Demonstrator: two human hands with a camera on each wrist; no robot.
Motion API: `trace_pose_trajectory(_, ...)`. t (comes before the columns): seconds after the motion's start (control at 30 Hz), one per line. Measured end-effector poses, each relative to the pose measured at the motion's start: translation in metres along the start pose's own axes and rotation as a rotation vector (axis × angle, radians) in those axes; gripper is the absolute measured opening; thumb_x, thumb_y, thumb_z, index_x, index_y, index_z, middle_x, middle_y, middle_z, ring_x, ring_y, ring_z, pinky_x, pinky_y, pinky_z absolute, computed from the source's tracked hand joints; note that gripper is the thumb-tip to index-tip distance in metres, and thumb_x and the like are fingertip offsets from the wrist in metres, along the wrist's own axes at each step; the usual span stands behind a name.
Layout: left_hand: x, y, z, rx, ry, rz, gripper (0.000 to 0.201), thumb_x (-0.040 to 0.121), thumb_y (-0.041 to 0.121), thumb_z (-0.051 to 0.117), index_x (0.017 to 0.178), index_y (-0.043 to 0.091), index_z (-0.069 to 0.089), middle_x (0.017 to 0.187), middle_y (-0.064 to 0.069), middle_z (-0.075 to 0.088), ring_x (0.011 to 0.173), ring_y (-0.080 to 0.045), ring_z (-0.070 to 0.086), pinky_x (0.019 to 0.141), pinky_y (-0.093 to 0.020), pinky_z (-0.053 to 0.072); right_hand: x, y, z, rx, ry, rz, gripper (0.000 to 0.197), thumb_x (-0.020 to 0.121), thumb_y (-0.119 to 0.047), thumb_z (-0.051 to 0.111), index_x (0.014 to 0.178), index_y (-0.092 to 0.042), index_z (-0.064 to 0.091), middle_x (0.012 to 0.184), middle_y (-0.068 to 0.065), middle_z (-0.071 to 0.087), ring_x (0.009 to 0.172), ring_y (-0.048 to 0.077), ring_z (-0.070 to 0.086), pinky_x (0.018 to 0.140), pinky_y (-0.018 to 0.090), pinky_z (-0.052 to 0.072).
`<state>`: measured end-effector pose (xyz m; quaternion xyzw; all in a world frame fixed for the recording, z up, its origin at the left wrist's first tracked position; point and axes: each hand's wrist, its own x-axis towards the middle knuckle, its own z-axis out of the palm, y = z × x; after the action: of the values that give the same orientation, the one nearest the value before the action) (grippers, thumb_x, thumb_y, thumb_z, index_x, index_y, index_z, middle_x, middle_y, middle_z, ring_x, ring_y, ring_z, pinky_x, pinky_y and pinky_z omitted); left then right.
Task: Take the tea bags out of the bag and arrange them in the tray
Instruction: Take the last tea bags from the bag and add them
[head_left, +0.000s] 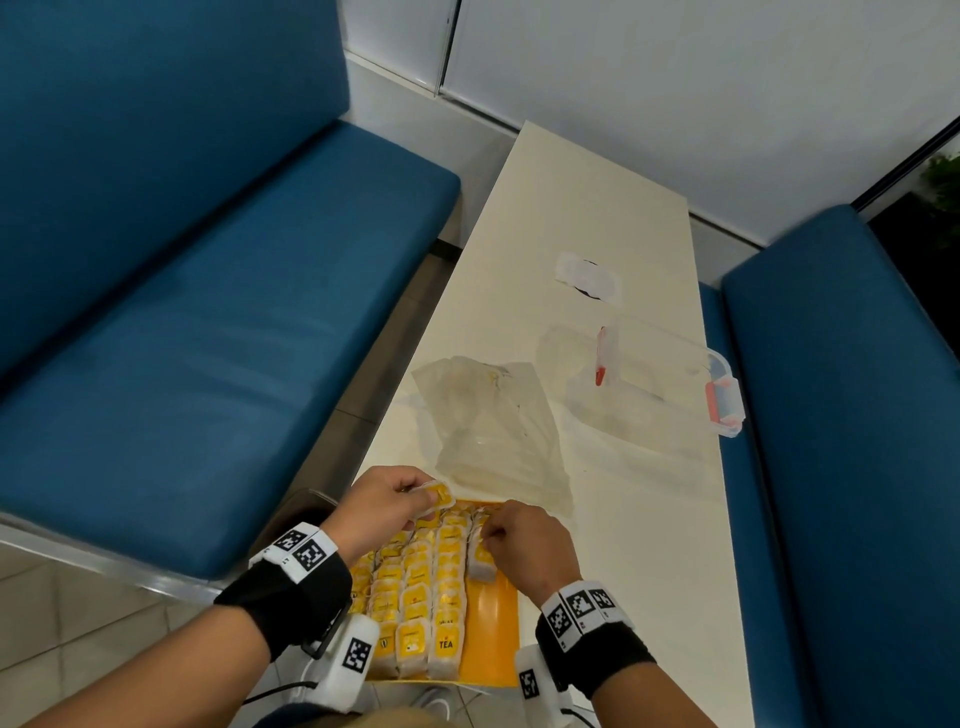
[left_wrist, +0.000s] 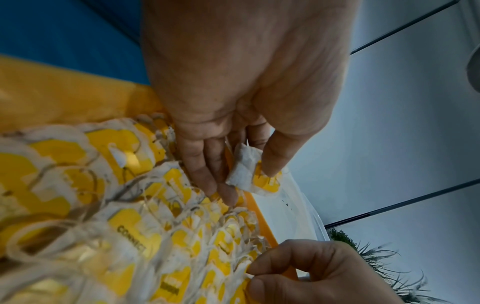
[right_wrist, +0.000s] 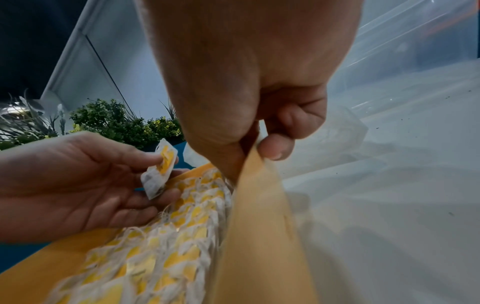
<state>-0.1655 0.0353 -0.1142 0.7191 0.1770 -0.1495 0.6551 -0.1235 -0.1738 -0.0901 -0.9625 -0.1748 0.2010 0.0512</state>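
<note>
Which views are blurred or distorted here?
Head view: sharp, wide-angle bending at the edges, table evenly lit. Left wrist view: nearest tea bags smeared, left hand clearer. Right wrist view: tray edge close and blurred, right hand underlit.

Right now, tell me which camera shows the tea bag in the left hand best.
Left wrist: the tea bag fills its centre, pinched by the left hand. The right wrist view shows it edge-on, the head view small and distant.
</note>
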Motion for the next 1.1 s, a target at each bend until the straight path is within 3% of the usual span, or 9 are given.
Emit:
trace_pose_trajectory(0.3,-0.002,0.004,0.001,-0.062,-0.001,-0.029,0.012,0.096,0.020,0.069,0.098,0.020,0.081,0.094,0.000,0.080,0.091,-0.017,0.076,0.081,-0.035,0.062,0.002,0.000,-0.003,0.017,-0.002,-0.004,0.021,0.088,-0.030,0.056,0.100,-0.031,0.074,0.106,-0.008,0.069,0.095,0.016,0.065,0.080,0.033,0.054)
trace_pose_trajectory(0.43,-0.006,0.009,0.002,-0.138,0.013,-0.021,0.013,0.096,0.023,0.071,0.106,0.022,0.079,0.098,0.000,0.080,0.087,-0.016,0.078,0.076,-0.032,0.063,-0.006,-0.001,-0.019,0.020,0.068,-0.018,0.024,0.092,-0.034,0.054,0.109,-0.033,0.071,0.113,-0.011,0.067,0.101,0.013,0.064,0.081,0.028,0.050)
trace_pose_trajectory(0.5,-0.008,0.011,0.003,-0.140,0.010,0.011,0.016,0.095,0.025,0.071,0.110,0.023,0.078,0.102,0.003,0.079,0.087,-0.016,0.078,0.076,-0.032,0.063,-0.012,-0.003,-0.033,0.125,0.191,-0.009,0.019,0.092,-0.036,0.059,0.108,-0.033,0.070,0.108,-0.014,0.067,0.092,0.004,0.062,0.076,0.023,0.047)
trace_pose_trajectory(0.57,-0.010,0.014,0.006,-0.142,-0.013,0.039,0.015,0.095,0.025,0.071,0.109,0.024,0.078,0.102,0.004,0.079,0.086,-0.016,0.078,0.077,-0.034,0.063,-0.014,-0.007,-0.048,0.384,0.261,0.008,0.018,0.086,-0.035,0.070,0.104,-0.033,0.070,0.098,-0.015,0.067,0.074,-0.003,0.058,0.070,0.016,0.044)
trace_pose_trajectory(0.67,-0.014,0.021,0.012,-0.131,-0.067,0.081,0.016,0.097,0.025,0.069,0.110,0.022,0.079,0.095,0.001,0.080,0.087,-0.017,0.077,0.078,-0.034,0.063,-0.011,-0.017,-0.063,0.643,0.165,-0.012,0.020,0.079,-0.028,0.079,0.099,-0.030,0.073,0.088,-0.012,0.071,0.059,-0.001,0.054,0.064,0.013,0.045)
trace_pose_trajectory(0.8,-0.017,0.028,0.019,-0.101,-0.114,0.156,0.015,0.096,0.025,0.070,0.106,0.023,0.080,0.089,0.000,0.079,0.089,-0.018,0.076,0.075,-0.030,0.062,-0.010,-0.023,-0.065,0.641,0.148,-0.033,0.005,0.081,-0.021,0.076,0.083,-0.025,0.075,0.077,-0.009,0.071,0.061,-0.002,0.056,0.063,0.016,0.044)
trace_pose_trajectory(0.97,-0.014,0.019,0.017,0.002,-0.077,0.203,0.010,0.092,0.016,0.075,0.095,0.024,0.081,0.086,0.002,0.079,0.085,-0.021,0.075,0.077,-0.036,0.063,-0.015,-0.024,-0.067,0.630,0.127,-0.042,0.011,0.081,-0.017,0.077,0.077,-0.027,0.073,0.071,-0.011,0.068,0.060,-0.004,0.056,0.060,0.012,0.043)
trace_pose_trajectory(1.1,-0.015,0.020,0.015,0.027,-0.097,0.198,0.011,0.089,0.020,0.079,0.097,0.027,0.081,0.092,0.008,0.079,0.085,-0.015,0.075,0.072,-0.026,0.059,-0.017,-0.026,-0.068,0.581,0.135,-0.044,0.014,0.083,-0.019,0.075,0.078,-0.032,0.072,0.076,-0.013,0.069,0.062,-0.003,0.056,0.061,0.011,0.043)
